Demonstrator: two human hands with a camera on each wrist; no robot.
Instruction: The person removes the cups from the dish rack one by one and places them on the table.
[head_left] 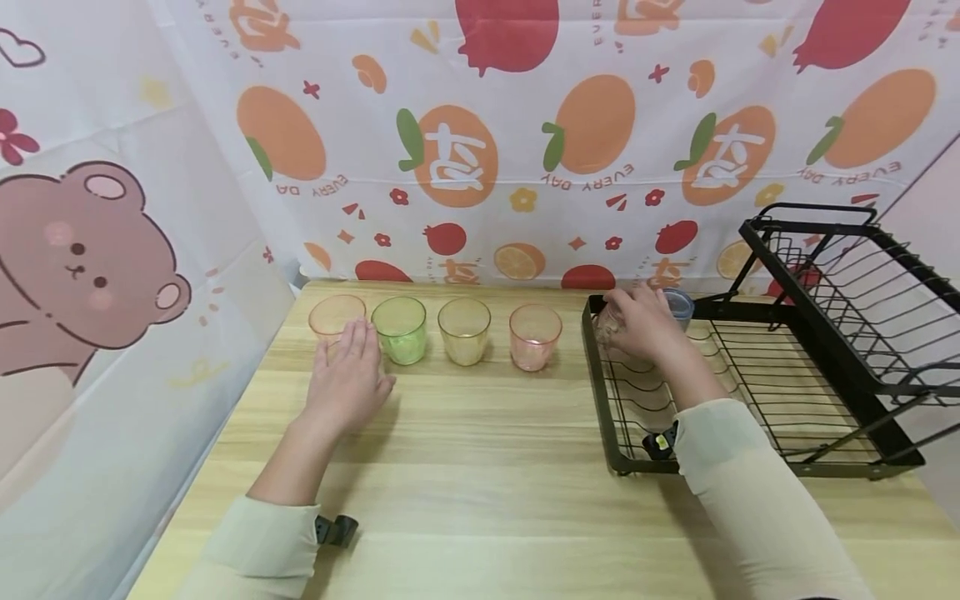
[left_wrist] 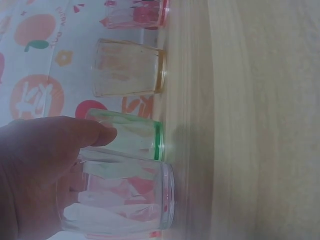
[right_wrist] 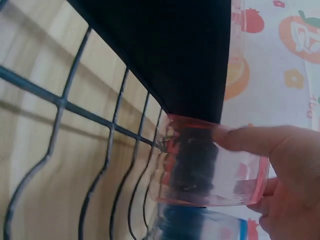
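Note:
My left hand lies over a clear glass at the left end of a row, its fingers pointing forward and its thumb held out toward a green glass. Behind those fingers shows the rim of an orange-pink glass. At the rack's back left corner, my right hand grips a pink glass, thumb along its side and the glass's base toward the wires. Right beside it stands a blue glass. A yellow glass and another pink glass continue the row.
The black wire dish rack covers the right of the wooden table, with an upper tier rising over its right side. A printed cloth hangs right behind the table.

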